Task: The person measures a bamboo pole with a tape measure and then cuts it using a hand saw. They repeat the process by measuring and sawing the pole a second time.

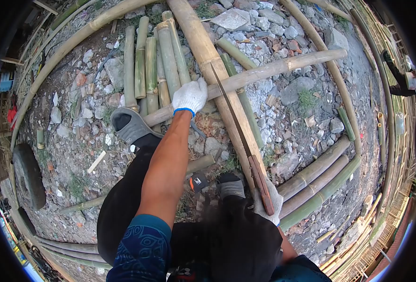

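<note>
My left hand (189, 96), in a white glove, is closed tight around a long bamboo pole (264, 71). The pole lies across a fat bamboo trunk (203, 47) on the stony ground (288, 113). My right hand (267, 201), gloved too, grips the wooden handle of a big knife (238, 127). The long blade points up and away from me, and its tip rests against the pole just beside my left hand. My foot in a grey shoe (129, 124) stands near the pole's end. A bunch of short green bamboo pieces (151, 66) lies just behind it.
</note>
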Tool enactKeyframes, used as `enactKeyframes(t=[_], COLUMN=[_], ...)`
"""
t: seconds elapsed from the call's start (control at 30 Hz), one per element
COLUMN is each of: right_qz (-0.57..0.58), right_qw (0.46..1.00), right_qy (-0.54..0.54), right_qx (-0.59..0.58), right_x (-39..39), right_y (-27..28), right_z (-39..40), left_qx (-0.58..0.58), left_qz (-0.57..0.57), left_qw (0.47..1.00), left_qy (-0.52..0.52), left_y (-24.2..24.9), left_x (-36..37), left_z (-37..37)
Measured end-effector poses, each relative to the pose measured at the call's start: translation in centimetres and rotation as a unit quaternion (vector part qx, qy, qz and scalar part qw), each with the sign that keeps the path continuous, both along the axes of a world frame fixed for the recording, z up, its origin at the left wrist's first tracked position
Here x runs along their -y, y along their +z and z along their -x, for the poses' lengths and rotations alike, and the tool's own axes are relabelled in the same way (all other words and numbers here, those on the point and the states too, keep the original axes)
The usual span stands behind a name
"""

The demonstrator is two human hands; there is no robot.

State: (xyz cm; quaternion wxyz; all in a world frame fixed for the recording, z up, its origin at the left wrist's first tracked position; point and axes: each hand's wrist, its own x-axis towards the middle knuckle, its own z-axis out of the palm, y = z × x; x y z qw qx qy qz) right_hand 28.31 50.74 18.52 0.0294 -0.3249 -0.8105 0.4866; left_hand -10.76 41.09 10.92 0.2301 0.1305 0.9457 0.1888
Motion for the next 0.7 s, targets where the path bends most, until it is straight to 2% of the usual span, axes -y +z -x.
enactKeyframes(t=[0.07, 0.17, 0.23, 0.33, 0.43, 0.47, 0.57, 0.7], right_qz=[0.026, 0.156, 0.163, 0.005, -0.17, -0.129, -0.133, -0.037], right_qw=[0.999, 0.984, 0.982, 1.0, 0.977, 0.987, 0.971, 0.984], right_qy=[-0.004, -0.082, -0.093, -0.018, 0.045, 0.029, 0.038, 0.053], right_qx=[0.03, 0.001, -0.014, -0.02, -0.118, -0.092, -0.193, -0.167], right_x=[-0.7, -1.2, -1.1, -0.4, -0.9, -0.3, -1.7, -4.0], right_y=[0.8, -1.9, -2.7, -0.8, -2.8, -2.1, -6.2, -9.1], right_z=[-2.7, -6.2, -6.2, 0.5, 16.5, 19.1, 19.5, 18.1], left_qx=[0.003, -0.008, -0.019, -0.058, -0.095, -0.1, -0.077, -0.023], left_qz=[0.009, 0.013, 0.02, 0.019, 0.016, 0.02, 0.021, 0.0], left_qw=[1.0, 1.0, 1.0, 0.998, 0.994, 0.994, 0.997, 1.0], left_qy=[-0.005, -0.007, -0.008, -0.034, -0.056, -0.034, 0.011, -0.022], left_y=[-0.1, -0.7, -0.9, -0.6, -0.5, -1.4, -1.5, -2.0], left_x=[0.0, -0.3, 0.0, 0.0, 0.0, 0.2, 0.1, 0.8], left_z=[-0.2, 0.4, 0.2, -0.6, -1.5, -0.6, 0.3, 1.4])
